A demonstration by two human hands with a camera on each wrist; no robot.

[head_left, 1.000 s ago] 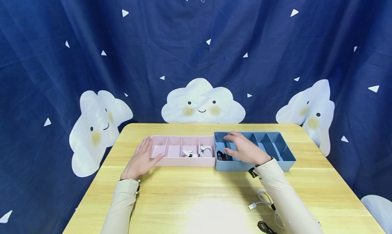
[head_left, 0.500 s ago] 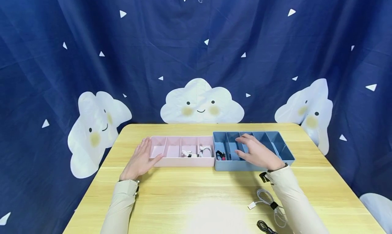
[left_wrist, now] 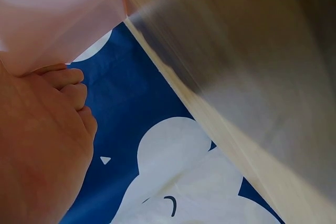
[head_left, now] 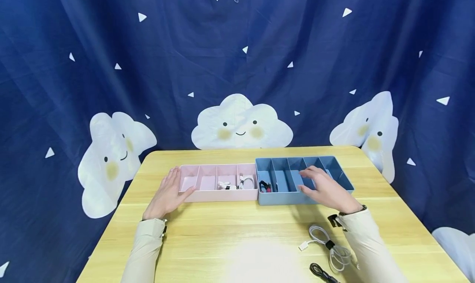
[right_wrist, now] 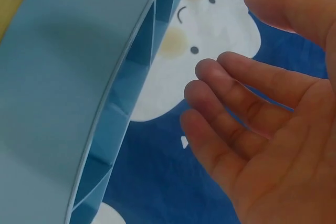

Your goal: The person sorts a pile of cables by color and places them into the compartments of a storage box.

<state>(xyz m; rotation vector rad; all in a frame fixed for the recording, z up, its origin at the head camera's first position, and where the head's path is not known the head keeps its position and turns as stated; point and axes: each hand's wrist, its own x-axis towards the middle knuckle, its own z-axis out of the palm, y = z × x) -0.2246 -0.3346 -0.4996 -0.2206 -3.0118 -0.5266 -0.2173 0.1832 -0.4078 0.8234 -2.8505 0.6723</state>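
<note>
At the left end of a pink divided organizer box (head_left: pixel 222 196), my left hand (head_left: pixel 168 194) rests with fingers along its side wall and thumb at the front corner. White cables (head_left: pixel 246 182) lie in the two right compartments of that box. My right hand (head_left: pixel 328 188) hovers over a blue divided organizer box (head_left: pixel 282 199), fingers relaxed and slightly bent. In the right wrist view nothing is between the thumb and fingers (right_wrist: pixel 210 129). A black cable with a red connector (head_left: pixel 265 186) lies in the blue box's leftmost compartment.
On the wooden table (head_left: pixel 208 242), a white cable bundled with a black strap (head_left: pixel 329 245) lies below the right forearm. A black cable (head_left: pixel 322 272) is at the front edge of view. A blue cloud-print curtain (head_left: pixel 237 48) hangs behind the table.
My right hand has moved right, from above the blue box's left compartments toward its middle and right ones. My left hand stays at the pink box; the head view shifts slightly.
</note>
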